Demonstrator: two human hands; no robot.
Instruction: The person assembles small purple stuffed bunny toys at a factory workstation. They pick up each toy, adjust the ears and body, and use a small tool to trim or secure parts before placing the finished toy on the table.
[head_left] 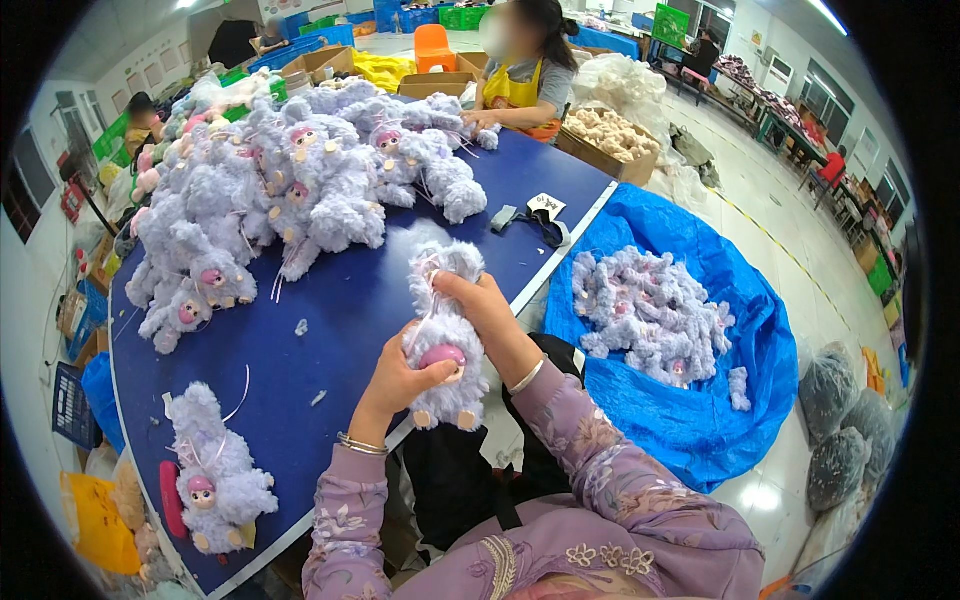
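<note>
Both my hands hold one fluffy lavender plush toy [447, 300] with a pink face, over the near edge of the blue table [340, 310]. My left hand [405, 378] grips its lower part by the pink face. My right hand [480, 300] clasps its upper body from the right. A thin white string hangs from the toy. A single plush toy [215, 470] lies on the table at my near left. A big heap of the same plush toys [290, 170] covers the far half of the table.
A blue sack [740, 330] on the floor at my right holds several more plush toys [650, 310]. A person in a yellow apron [520, 85] works at the table's far end beside a cardboard box of beige toys [605, 135]. Crates line the left wall.
</note>
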